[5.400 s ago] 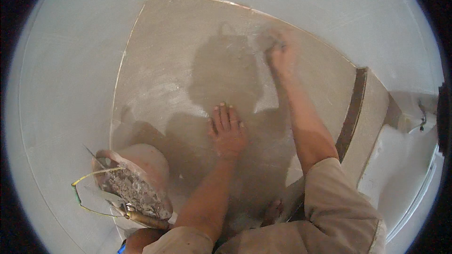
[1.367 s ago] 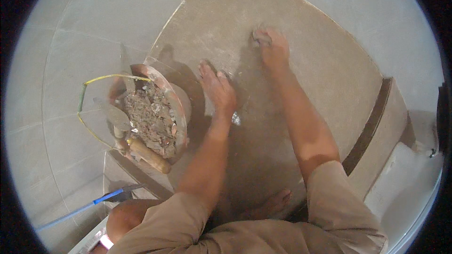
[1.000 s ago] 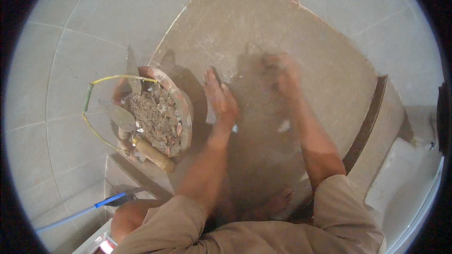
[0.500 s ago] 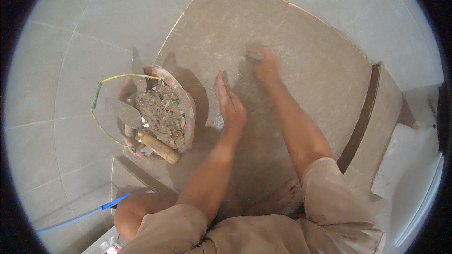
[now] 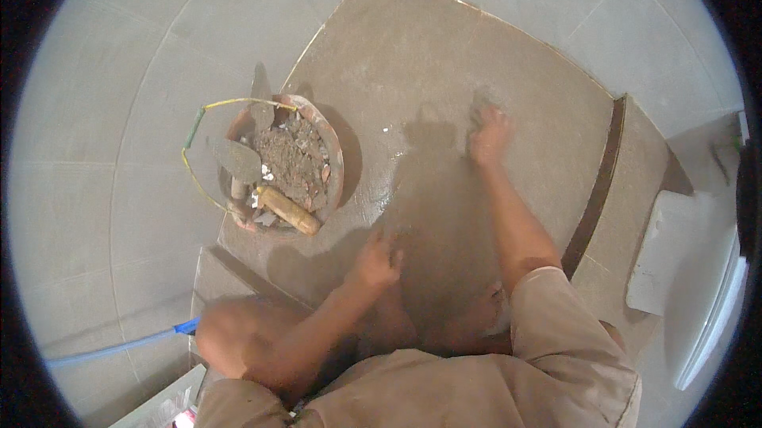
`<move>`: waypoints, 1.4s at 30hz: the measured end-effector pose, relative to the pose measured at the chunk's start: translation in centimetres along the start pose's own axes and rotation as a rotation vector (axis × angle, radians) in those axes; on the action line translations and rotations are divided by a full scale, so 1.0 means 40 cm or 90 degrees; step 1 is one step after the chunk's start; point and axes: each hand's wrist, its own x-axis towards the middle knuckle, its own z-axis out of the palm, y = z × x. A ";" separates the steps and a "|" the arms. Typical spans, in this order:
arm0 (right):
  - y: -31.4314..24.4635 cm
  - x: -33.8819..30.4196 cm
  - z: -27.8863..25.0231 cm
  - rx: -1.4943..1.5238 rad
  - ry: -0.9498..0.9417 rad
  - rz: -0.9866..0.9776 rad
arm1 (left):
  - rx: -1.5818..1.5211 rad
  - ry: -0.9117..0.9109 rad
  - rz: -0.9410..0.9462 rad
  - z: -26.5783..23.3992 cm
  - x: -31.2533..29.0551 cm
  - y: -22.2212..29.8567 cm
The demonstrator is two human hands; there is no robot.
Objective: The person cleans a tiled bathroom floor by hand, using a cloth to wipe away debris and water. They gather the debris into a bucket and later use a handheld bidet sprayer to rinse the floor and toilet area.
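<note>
I crouch over a square patch of wet brown mortar (image 5: 444, 71) set into a grey tiled floor. My right hand (image 5: 488, 133) is stretched forward, fingers spread, pressing on the mortar surface near its middle. My left hand (image 5: 377, 257) is drawn back close to my knee, fingers curled, resting on the near part of the patch; it seems to hold nothing. A round rust-coloured pan (image 5: 286, 162) full of rubble and mortar sits at the patch's left edge, a little beyond my left hand.
The pan holds a trowel (image 5: 236, 160), a wooden handle (image 5: 287, 211) and a yellow-green wire bail (image 5: 194, 138). A blue hose (image 5: 119, 346) runs in from the lower left. A dark strip (image 5: 597, 182) borders the patch on the right, with a white slab (image 5: 663, 257) beyond.
My left hand has pulled back from the middle of the patch toward my knee. My right hand has slid a little farther forward and right. The view has shifted slightly.
</note>
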 end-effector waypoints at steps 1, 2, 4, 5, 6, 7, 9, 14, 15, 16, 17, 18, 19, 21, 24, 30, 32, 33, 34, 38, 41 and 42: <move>0.034 -0.006 0.050 0.023 -0.008 0.065 | 0.051 -0.116 0.028 -0.021 -0.009 0.045; 0.047 -0.013 0.088 0.048 -0.015 0.134 | 0.108 -0.232 0.058 -0.068 -0.030 0.118; -0.119 -0.075 0.076 0.049 -0.225 -0.150 | 0.226 -0.258 0.094 -0.100 -0.090 0.099; -0.161 -0.067 0.065 0.087 -0.244 -0.175 | 0.278 -0.190 0.159 -0.058 -0.101 0.053; -0.175 -0.064 0.059 0.118 -0.267 -0.194 | 0.324 -0.129 0.228 -0.041 -0.104 0.054; -0.181 -0.058 0.049 0.147 -0.289 -0.212 | 0.308 -0.163 0.214 -0.025 -0.091 0.056; -0.160 -0.053 0.017 0.108 -0.165 -0.069 | 0.268 -0.234 0.173 -0.027 -0.050 0.108; -0.279 -0.076 -0.150 -0.096 -0.035 -0.152 | 0.230 -0.248 0.101 0.010 -0.033 0.028; -0.261 -0.055 -0.121 -0.024 -0.134 -0.223 | 0.230 -0.236 0.130 0.016 -0.026 0.028; -0.248 -0.042 -0.089 0.051 -0.235 -0.292 | 0.217 -0.252 0.135 0.023 -0.021 0.029; -0.241 -0.043 -0.043 0.074 -0.217 -0.357 | 0.204 -0.269 0.140 0.009 -0.011 0.056; -0.242 -0.051 0.007 0.096 -0.197 -0.421 | 0.192 -0.285 0.148 0.006 -0.002 0.074; -0.250 -0.055 0.036 0.123 -0.178 -0.488 | 0.184 -0.279 0.154 0.016 0.002 0.071; -0.281 -0.088 0.052 0.107 -0.132 -0.559 | 0.167 -0.269 0.146 0.027 -0.009 0.048; -0.275 -0.103 0.055 0.247 -0.310 -0.376 | 0.237 -0.291 0.164 0.011 -0.020 0.050; -0.223 -0.144 -0.011 0.052 -0.285 -0.452 | 0.213 -0.263 0.154 0.082 -0.009 0.003; -0.240 -0.166 0.004 0.114 -0.199 -0.550 | 0.149 -0.245 0.156 0.091 -0.012 -0.006; -0.266 -0.178 0.008 0.146 -0.163 -0.615 | 0.118 -0.236 0.156 0.090 -0.011 -0.006; -0.281 -0.183 0.004 0.178 -0.127 -0.679 | 0.124 -0.250 0.150 0.090 -0.010 -0.003; -0.245 -0.148 0.055 0.046 -0.272 -0.439 | 0.158 -0.205 0.182 0.106 -0.023 -0.008; -0.231 -0.081 0.009 0.054 -0.237 -0.306 | 0.218 -0.231 0.167 0.062 -0.021 0.037; -0.230 -0.072 -0.009 0.101 -0.160 -0.304 | 0.240 -0.262 0.150 0.043 -0.021 0.057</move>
